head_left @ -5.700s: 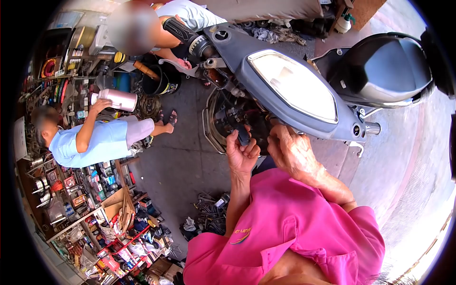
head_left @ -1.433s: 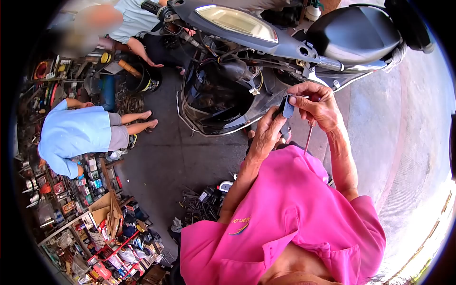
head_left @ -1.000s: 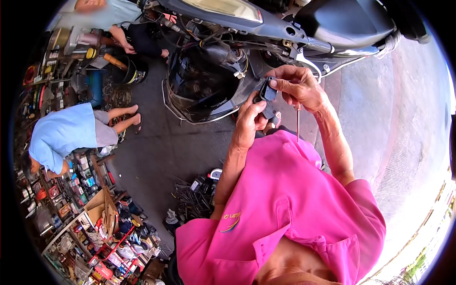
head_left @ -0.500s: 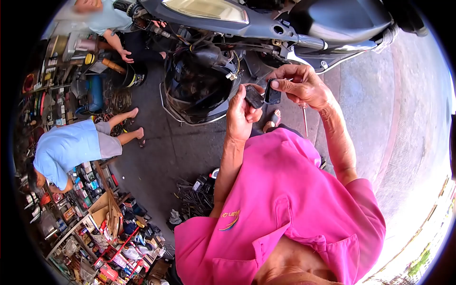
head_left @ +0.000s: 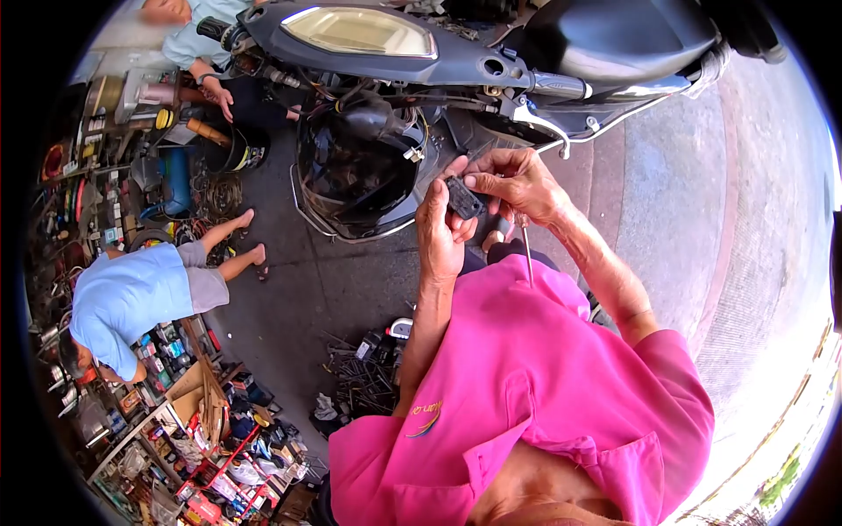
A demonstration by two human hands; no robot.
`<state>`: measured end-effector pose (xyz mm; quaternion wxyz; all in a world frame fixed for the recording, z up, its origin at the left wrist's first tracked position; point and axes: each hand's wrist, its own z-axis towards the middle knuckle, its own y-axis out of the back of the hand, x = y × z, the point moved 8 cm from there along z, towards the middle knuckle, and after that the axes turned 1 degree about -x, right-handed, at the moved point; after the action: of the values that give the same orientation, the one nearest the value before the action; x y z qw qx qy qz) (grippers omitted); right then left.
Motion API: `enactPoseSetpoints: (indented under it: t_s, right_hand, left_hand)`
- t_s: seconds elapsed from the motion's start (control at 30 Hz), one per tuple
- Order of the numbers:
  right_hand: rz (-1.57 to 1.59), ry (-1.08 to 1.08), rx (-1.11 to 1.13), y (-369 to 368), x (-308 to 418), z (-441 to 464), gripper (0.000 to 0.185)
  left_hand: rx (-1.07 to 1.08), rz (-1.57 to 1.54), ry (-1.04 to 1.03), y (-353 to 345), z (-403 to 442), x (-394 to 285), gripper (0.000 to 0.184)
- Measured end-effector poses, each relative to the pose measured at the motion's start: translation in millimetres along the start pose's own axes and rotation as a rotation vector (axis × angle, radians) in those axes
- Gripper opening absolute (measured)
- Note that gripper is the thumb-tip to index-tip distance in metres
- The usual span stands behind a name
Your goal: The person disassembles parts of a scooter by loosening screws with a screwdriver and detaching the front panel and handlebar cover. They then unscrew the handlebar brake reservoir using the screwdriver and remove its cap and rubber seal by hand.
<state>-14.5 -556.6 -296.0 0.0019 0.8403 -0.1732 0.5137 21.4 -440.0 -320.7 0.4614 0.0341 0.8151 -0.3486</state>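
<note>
Between my hands, in front of my chest, is a small black rectangular part (head_left: pixel 465 198). My left hand (head_left: pixel 440 232) is closed around its left side. The thumb and finger of my right hand (head_left: pixel 522 186) pinch at its upper right edge. A thin screwdriver (head_left: pixel 527 250) hangs down from under my right hand's curled fingers, its shaft pointing at the pink shirt. Beyond my hands stands a scooter with a grey handlebar cover (head_left: pixel 474 63), a clear headlight (head_left: pixel 360 32) and an open dark front (head_left: pixel 360 167) with loose wires.
A person in light blue (head_left: pixel 136 294) bends over crowded shelves at the left. Another person (head_left: pixel 206 48) is at the upper left beside a black bucket (head_left: pixel 232 151). Metal tools (head_left: pixel 364 377) lie in a heap on the floor at the lower middle, near my left elbow.
Two black pieces, held apart half a second ago, are now together or overlapping between my hands. My right hand has moved left. The scooter sits slightly lower and further left in view.
</note>
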Motion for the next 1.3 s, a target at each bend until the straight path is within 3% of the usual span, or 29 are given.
enactPoseSetpoints:
  t_s: [0.13,0.27,0.43,0.6,0.67,0.7,0.73,0.8,0.87,1.13,1.23,1.3]
  right_hand:
    - [-0.014,0.064,0.002,-6,-31,16,0.021]
    - [-0.074,-0.047,0.034,-14,-28,6,0.024]
    - [-0.186,0.006,0.172,-24,-30,10,0.034]
    - [-0.147,-0.185,0.254,-35,-63,23,0.034]
    - [-0.011,-0.271,0.290,-42,-65,27,0.032]
    - [0.084,-0.242,0.205,-42,-60,28,0.032]
    - [0.122,-0.198,0.181,-43,-54,27,0.031]
    - [0.131,-0.121,0.118,-34,-59,35,0.031]
    - [0.081,-0.068,0.086,-27,-58,37,0.029]
    - [-0.134,0.046,-0.062,-2,-53,12,0.025]
    - [-0.244,0.044,-0.105,8,-64,6,0.026]
    - [-0.306,0.035,-0.157,15,-78,9,0.026]
  left_hand:
    - [-0.125,0.214,-0.025,13,-12,7,0.055]
    - [-0.229,0.450,-0.088,21,-17,12,0.051]
    - [-0.200,0.362,-0.075,32,-13,17,0.046]
    - [-0.183,0.284,0.108,57,-23,28,0.048]
    - [-0.168,-0.052,0.134,68,-27,34,0.055]
    - [-0.142,-0.255,0.116,71,-27,32,0.062]
    - [0.021,-0.462,0.094,71,-28,26,0.062]
    - [-0.056,-0.763,0.085,89,-35,29,0.062]
    - [0.139,-1.018,0.027,94,-38,18,0.067]
    - [0.032,-1.075,0.002,106,-53,12,0.070]
    - [-0.094,-0.975,0.132,131,-53,54,0.063]
    - [-0.223,-0.984,0.279,160,-58,101,0.044]
